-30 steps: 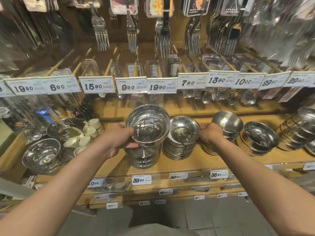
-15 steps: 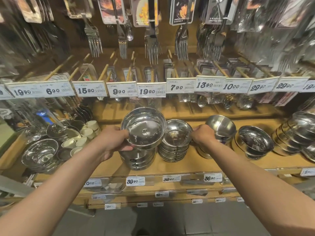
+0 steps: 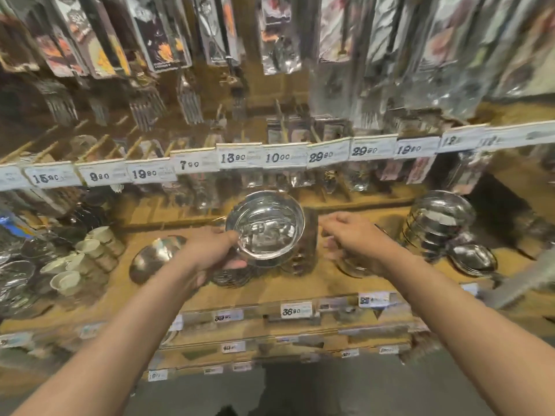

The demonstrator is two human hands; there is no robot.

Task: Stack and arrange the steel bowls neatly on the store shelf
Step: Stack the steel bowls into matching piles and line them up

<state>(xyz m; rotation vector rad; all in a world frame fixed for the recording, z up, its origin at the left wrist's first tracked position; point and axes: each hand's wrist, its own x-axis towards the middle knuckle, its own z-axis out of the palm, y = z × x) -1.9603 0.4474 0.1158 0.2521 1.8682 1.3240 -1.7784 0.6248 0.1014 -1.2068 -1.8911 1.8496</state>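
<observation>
The steel bowl (image 3: 265, 225) is still gripped at its rim by the left hand (image 3: 210, 253) above the wooden shelf (image 3: 270, 291), but carried rightward, while the right hand (image 3: 357, 235), half-curled and empty, has been lifted off the stacked bowls (image 3: 437, 223).

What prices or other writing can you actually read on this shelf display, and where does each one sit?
Upper rail tags, left to right:
"15 90"
"9 90"
"19 90"
"7 90"
"13 90"
"10 00"
"29 90"
"29 90", last digits blurred
"19", rest blurred
Lower shelf edge tag: "36 90"
The other lower tags, the far-right rail tags and the hanging cutlery packs are too blurred to read.
</observation>
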